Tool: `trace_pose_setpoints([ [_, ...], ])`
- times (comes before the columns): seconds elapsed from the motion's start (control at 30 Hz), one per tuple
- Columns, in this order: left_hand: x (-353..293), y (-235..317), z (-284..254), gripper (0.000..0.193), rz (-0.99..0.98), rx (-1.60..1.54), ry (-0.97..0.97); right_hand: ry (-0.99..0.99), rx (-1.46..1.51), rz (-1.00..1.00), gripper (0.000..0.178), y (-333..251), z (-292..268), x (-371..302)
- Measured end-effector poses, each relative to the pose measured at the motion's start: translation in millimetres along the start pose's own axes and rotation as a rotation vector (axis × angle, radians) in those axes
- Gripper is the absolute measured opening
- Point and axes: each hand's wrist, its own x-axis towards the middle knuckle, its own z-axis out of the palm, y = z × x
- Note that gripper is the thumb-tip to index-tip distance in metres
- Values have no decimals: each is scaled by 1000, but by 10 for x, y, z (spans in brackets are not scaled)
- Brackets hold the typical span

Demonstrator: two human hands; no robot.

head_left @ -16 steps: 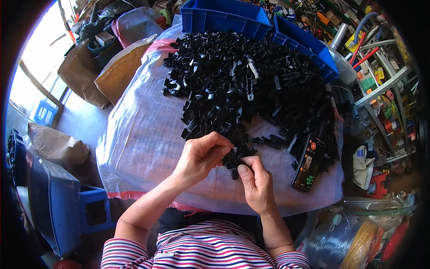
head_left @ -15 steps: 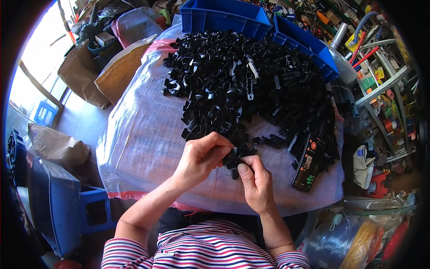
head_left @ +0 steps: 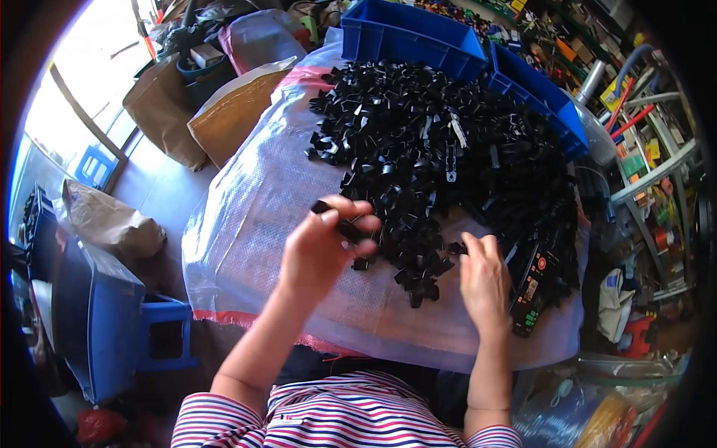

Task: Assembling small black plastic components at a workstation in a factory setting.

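My left hand [head_left: 317, 243] is raised over the white woven sack, its fingers curled round a dark, narrow black plastic piece [head_left: 346, 228]. To the right, my right hand [head_left: 485, 284] reaches down with bent fingers, its fingertips at a small black plastic part [head_left: 454, 248] on the sack. Between the hands lies a cluster of small black clip-like parts [head_left: 420, 280]. Beyond them spreads a large heap of similar black plastic parts [head_left: 396, 134], with longer strips on its right side.
Two blue plastic bins [head_left: 411, 41] stand behind the heap. A black panel with coloured buttons [head_left: 532, 295] lies at the heap's right edge. The woven sack [head_left: 246, 216] covers the work surface. A blue stool [head_left: 168, 332] is at left, a metal rack [head_left: 642, 179] at right.
My hands have parted: the left moved up and left with a black piece, the right shifted right to the loose parts. The view has shifted, so the scene sits further right and lower.
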Motion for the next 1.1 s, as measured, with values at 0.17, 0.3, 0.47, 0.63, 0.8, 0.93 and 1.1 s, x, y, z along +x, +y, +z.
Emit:
trace_pose_setpoints([
  [0.17,715,666,-473,18,729,1530,294,-34,-66,-57,22,196,79,-8],
  [0.3,1043,877,-788,24,647,2030,-87,98,182,-51,19,59,1,-60],
  [0.47,1028,870,-903,19,702,2038,-114,68,802,196,17,-6,-46,-217],
  [0.63,638,655,-439,21,242,1062,-85,9,1266,133,22,-88,-44,-249],
  [0.8,206,162,-57,23,-71,518,-187,104,1221,70,25,-595,110,-182],
  [0.93,44,-84,120,21,-195,297,-172,245,682,-240,25,-554,129,-123],
  [1.1,56,-343,43,21,-125,249,-85,33,798,-56,28,-549,268,-299],
])
